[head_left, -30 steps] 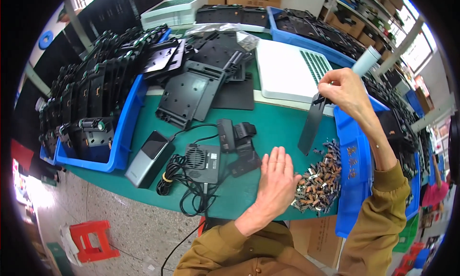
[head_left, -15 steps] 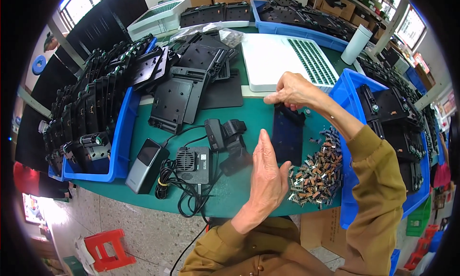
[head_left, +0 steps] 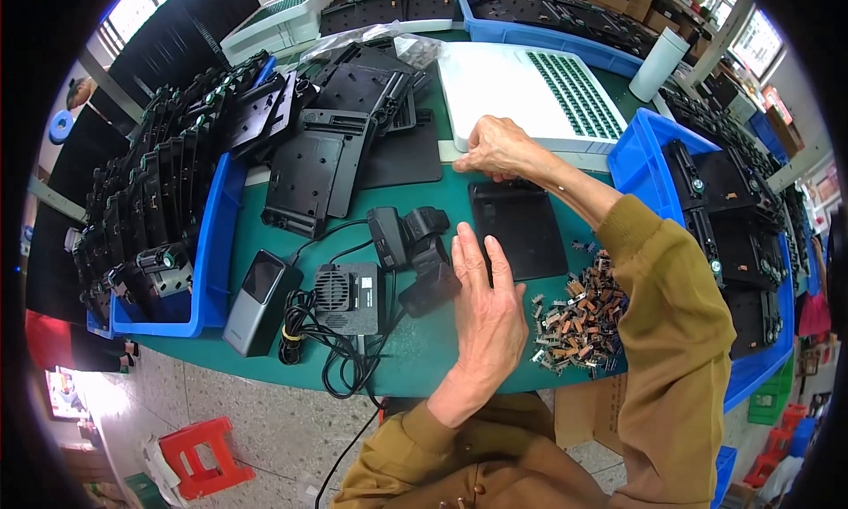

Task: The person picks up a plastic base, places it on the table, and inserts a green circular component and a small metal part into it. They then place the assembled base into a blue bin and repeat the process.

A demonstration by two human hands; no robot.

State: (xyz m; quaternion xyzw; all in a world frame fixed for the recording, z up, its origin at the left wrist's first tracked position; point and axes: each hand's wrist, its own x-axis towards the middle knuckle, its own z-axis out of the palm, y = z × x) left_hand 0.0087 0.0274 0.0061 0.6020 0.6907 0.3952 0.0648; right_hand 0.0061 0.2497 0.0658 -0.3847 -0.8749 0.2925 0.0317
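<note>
Green matting covered the workbench (head_left: pixel 415 368), and it was crowded. At the far left, a blue bin (head_left: pixel 216 244) stood packed with black moulded parts (head_left: pixel 150 200) set on edge in rows. Over on the right, a second blue bin (head_left: pixel 645 151) held more black housings (head_left: pixel 729 209), stacked flat. Behind, a white tray (head_left: pixel 495 90) carried a grid of small green pieces (head_left: pixel 574 90), with a white cylinder (head_left: pixel 662 63) standing just beyond it.

Centre stage lay the flat black plate (head_left: pixel 521 231), resting on the mat below the white tray. The right hand (head_left: pixel 499 147) was curled over the plate's far edge, fingers pinched closed on that rim. The left hand (head_left: pixel 486 310) lay open, fingers straight and together, edge-on against the mat just left of the plate, gripping nothing.

A heap of small metal clips (head_left: pixel 579 319) sat loose to the right of that hand. Left of it were a black clamp-like fixture (head_left: pixel 415 248), a small black box with a vent (head_left: pixel 344 297) and tangled cable, and a grey device (head_left: pixel 256 301).
</note>
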